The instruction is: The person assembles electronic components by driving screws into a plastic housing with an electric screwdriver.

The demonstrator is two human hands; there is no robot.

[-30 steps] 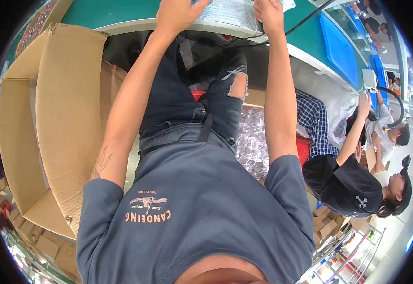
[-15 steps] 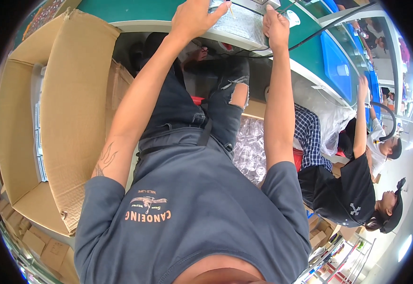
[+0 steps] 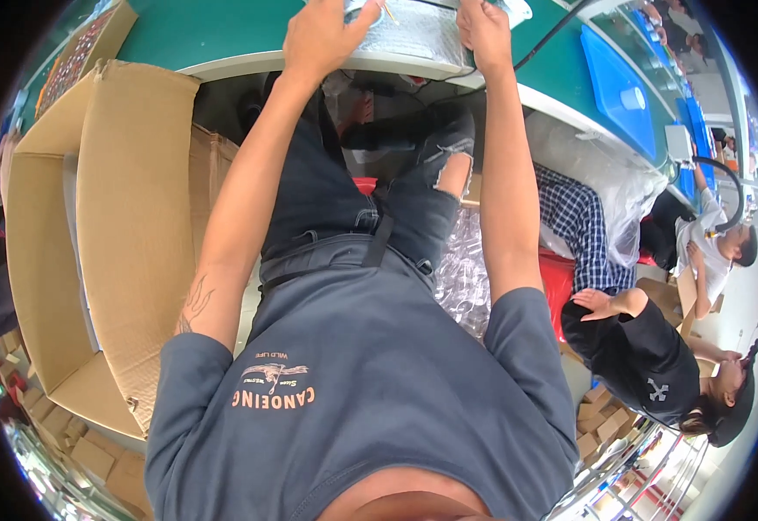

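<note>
At the top edge of the view, my left hand (image 3: 322,39) reaches over the bench, its thumb stretched away from the fingers. Its fingertips are cut off by the frame. Close to the thumb is a thin pale stick (image 3: 389,14); whether I hold it cannot be made out. My right hand (image 3: 485,33) is closed, with curled fingers, by the right end of a silvery, foil-like padded surface (image 3: 418,39) lying at the bench edge. What is in these fingers is hidden.
A large open cardboard box (image 3: 140,234) stands on my left. A blue tray (image 3: 609,87) with a white cup rests on the green bench (image 3: 223,30), near a black cable (image 3: 552,39). Clear plastic pieces (image 3: 465,269) lie beside my leg. A co-worker in black (image 3: 639,373) sits at right.
Both my hands and the silvery surface now sit higher and further left in the view, partly cut off. The co-worker's raised arm has come down from the bench.
</note>
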